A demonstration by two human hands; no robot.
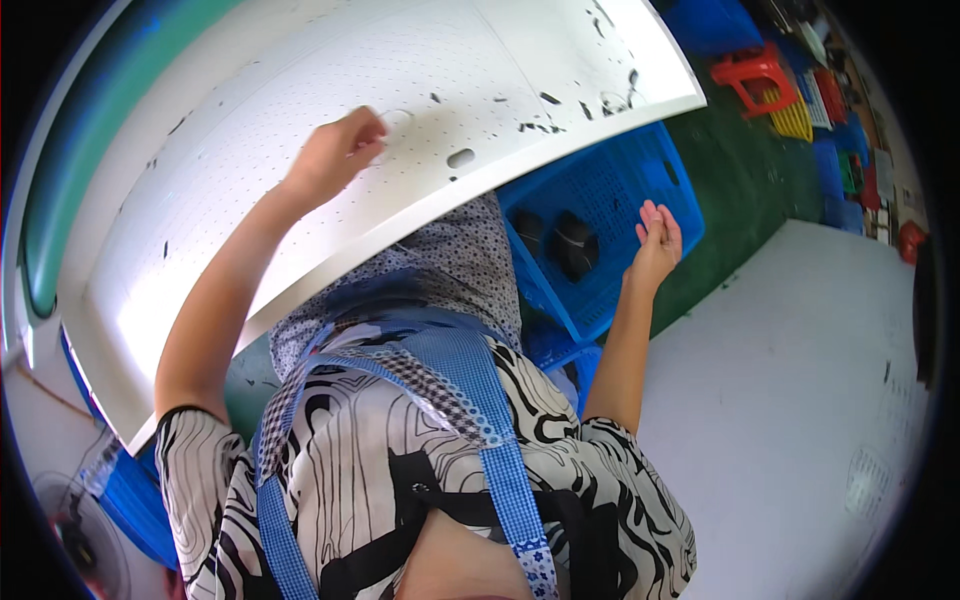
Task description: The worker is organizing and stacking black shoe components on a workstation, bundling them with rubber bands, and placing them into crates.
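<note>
My left hand (338,152) rests on the white perforated table (250,200), fingers curled on a small clear ring-shaped piece (396,122). Whether the fingers pinch it is hard to tell. A small oval piece (461,158) lies just right of it near the table's edge. My right hand (657,243) hangs open and empty over the rim of a blue plastic crate (610,190) that holds dark round objects (575,243).
Small black scraps (540,125) are scattered on the table's right part. A white sheet or board (800,400) lies on the green floor at right. Red, yellow and blue crates (790,90) stand far right. A fan (80,530) sits low left.
</note>
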